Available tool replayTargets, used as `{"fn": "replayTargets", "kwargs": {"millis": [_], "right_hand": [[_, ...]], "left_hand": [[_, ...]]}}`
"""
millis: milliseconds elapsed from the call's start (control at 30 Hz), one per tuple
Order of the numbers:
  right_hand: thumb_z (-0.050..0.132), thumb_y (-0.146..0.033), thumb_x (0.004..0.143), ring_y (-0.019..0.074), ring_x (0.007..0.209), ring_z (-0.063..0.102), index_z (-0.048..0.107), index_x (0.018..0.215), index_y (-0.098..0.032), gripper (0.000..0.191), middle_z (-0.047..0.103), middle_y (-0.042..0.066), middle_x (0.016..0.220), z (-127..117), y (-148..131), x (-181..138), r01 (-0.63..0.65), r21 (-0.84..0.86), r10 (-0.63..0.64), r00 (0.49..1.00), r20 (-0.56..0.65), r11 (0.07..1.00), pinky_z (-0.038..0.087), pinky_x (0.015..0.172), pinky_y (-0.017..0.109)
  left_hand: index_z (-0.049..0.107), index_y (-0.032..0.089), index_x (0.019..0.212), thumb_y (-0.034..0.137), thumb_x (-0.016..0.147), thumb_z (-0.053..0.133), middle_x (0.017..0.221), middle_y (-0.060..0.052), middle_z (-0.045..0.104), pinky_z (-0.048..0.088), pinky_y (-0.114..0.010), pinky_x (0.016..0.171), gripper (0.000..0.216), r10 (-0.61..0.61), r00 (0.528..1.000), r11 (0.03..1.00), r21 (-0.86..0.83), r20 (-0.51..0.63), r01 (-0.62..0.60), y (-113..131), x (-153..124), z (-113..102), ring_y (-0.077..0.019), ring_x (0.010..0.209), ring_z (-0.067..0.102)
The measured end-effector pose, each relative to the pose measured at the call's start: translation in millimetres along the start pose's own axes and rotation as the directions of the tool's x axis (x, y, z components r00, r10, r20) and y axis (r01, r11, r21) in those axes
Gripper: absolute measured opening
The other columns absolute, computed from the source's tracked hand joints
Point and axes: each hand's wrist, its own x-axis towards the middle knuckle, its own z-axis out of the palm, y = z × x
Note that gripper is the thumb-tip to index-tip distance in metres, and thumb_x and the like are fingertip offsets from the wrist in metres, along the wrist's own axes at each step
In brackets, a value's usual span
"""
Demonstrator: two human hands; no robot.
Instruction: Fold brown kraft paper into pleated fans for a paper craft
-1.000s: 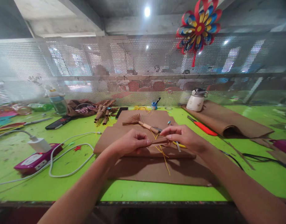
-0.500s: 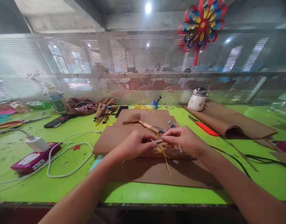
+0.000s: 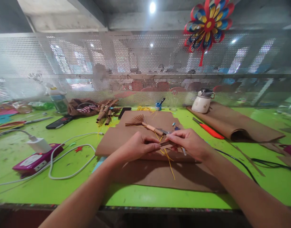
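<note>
Between my two hands is a small strip of folded brown paper [image 3: 166,143], its stacked edges facing me. The fingers of my left hand [image 3: 145,144] pinch its left end, while my right hand [image 3: 183,139] pinches the right end. Just beyond them lies a rolled brown paper piece [image 3: 151,128] with a pleated paper fan [image 3: 137,120] at its far left end. Yellow string [image 3: 170,166] trails below the folded strip over the brown paper sheets [image 3: 159,177]. Scissors [image 3: 164,131], partly hidden by my right hand, rest beside the rolled piece.
An orange-handled cutter [image 3: 211,131] and a white flask [image 3: 202,100] are at right, by a rolled sheet [image 3: 240,123]. To the left are a purple power strip [image 3: 37,160], white cable [image 3: 50,164] and phone [image 3: 59,122]. Paper rolls [image 3: 106,114] lie at the back.
The paper strip between my fingers has turned, so its layered folded edges now show instead of a flat face. Both hands keep their pinch in nearly the same place.
</note>
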Motion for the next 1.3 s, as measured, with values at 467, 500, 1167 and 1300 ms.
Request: {"fn": "replayTargets", "kwargs": {"millis": [467, 500, 1167, 1300], "right_hand": [[0.06, -0.045, 0.075, 0.0102, 0.052, 0.05, 0.066, 0.076, -0.011, 0.035, 0.057, 0.001, 0.058, 3.8, -3.9, -1.9, 0.005, -0.049, -0.006, 1.0, -0.021, 0.999, 0.041, 0.052, 0.024], [0.06, -0.045, 0.076, 0.0103, 0.052, 0.05, 0.066, 0.076, -0.01, 0.035, 0.057, 0.001, 0.059, 3.8, -4.0, -2.0, 0.001, -0.048, -0.002, 1.0, -0.021, 0.999, 0.041, 0.053, 0.024], [0.061, -0.03, 0.077, 0.0096, 0.055, 0.05, 0.07, 0.078, -0.013, 0.02, 0.06, 0.001, 0.062, 3.0, -5.4, -4.0, 0.11, -0.243, -0.119, 0.993, -0.025, 0.964, 0.038, 0.052, 0.022], [0.06, -0.03, 0.078, 0.0089, 0.052, 0.05, 0.071, 0.079, -0.013, 0.02, 0.061, 0.001, 0.063, 4.4, -6.0, -4.7, 0.131, -0.25, -0.145, 0.989, -0.036, 0.959, 0.038, 0.049, 0.022]], "left_hand": [[0.069, 0.013, 0.089, 0.034, 0.08, 0.055, 0.065, 0.001, 0.058, 0.033, -0.019, 0.055, 0.028, -0.019, 1.0, 0.999, -0.029, -0.001, 0.019, -5.3, 1.5, 1.5, -0.0099, 0.06, 0.047], [0.069, 0.013, 0.089, 0.034, 0.079, 0.056, 0.065, 0.001, 0.058, 0.033, -0.019, 0.054, 0.027, -0.014, 1.0, 0.999, -0.034, -0.004, 0.014, -5.8, 1.6, 1.8, -0.0098, 0.06, 0.046], [0.066, 0.012, 0.075, 0.043, 0.084, 0.047, 0.059, 0.003, 0.046, 0.024, -0.02, 0.05, 0.038, 0.058, 0.998, 0.993, 0.102, -0.016, -0.056, -7.4, 1.3, 4.9, -0.0081, 0.056, 0.035], [0.067, 0.013, 0.077, 0.044, 0.083, 0.047, 0.06, 0.003, 0.047, 0.024, -0.02, 0.05, 0.037, 0.046, 0.999, 0.995, 0.094, -0.009, -0.045, -6.7, 1.4, 4.0, -0.0083, 0.056, 0.035]]}}
